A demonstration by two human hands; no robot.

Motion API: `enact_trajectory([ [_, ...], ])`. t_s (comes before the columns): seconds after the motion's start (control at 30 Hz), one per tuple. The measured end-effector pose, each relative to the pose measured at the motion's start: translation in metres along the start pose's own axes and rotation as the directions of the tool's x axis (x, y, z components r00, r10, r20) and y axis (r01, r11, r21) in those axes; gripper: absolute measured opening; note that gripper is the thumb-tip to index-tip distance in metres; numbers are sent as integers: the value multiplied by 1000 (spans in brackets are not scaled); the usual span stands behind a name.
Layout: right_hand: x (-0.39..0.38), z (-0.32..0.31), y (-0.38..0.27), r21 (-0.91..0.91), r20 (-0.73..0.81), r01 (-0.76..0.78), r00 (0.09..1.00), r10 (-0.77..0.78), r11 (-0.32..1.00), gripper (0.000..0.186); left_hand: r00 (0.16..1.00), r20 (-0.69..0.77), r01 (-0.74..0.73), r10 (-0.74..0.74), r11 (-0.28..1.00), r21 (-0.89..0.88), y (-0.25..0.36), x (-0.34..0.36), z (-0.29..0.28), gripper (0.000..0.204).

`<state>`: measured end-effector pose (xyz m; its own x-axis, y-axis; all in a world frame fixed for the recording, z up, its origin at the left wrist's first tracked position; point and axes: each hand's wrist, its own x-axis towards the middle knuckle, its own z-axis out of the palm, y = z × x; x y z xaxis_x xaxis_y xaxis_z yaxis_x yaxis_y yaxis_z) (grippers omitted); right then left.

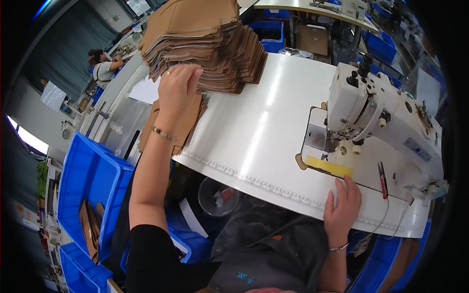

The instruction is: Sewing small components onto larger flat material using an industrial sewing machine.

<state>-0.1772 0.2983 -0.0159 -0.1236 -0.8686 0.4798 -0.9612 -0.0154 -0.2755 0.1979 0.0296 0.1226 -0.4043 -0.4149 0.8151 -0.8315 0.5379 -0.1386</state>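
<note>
My left hand [178, 93] is raised at the near face of a tall stack of brown sheet pieces [195, 44], fingers curled together. What its fingertips grip, if anything, is hidden. Below that wrist lie more brown pieces [184, 127] at the table's left edge. My right hand [342, 207] lies on the table's front edge with its fingers stretched out, holding nothing. Its fingertips reach the right end of a yellow strip [327, 166] in front of the needle area of a white sewing machine [376, 107].
Red-handled snips [383, 181] lie right of the yellow strip. A printed ruler [254, 181] runs along the white table's front edge. A blue bin [93, 171] with brown pieces stands at left, and a clear round container [218, 196] sits below the table. Another person [103, 71] works far left.
</note>
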Motion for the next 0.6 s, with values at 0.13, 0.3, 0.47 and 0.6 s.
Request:
enact_trajectory([
  [0.13, 1, 0, -3, 34, 0, 3, 1000, -3, 999, 37, 998, -17, -56, 60, 979, 198, -26, 80, 30, 17],
  [0.3, 1, -2, -2, 52, 11, -12, 1000, 12, 999, 37, 986, 151, 13, -65, 946, 323, -41, 123, 63, 29],
  [0.47, 3, -3, -2, 65, 27, -24, 999, 22, 998, 37, 914, 316, 59, -256, 852, 521, -43, 137, 74, 30],
  [0.6, 3, -6, -2, 73, 37, -29, 999, 27, 997, 37, 949, 222, 113, -223, 900, 421, -48, 137, 72, 28],
])
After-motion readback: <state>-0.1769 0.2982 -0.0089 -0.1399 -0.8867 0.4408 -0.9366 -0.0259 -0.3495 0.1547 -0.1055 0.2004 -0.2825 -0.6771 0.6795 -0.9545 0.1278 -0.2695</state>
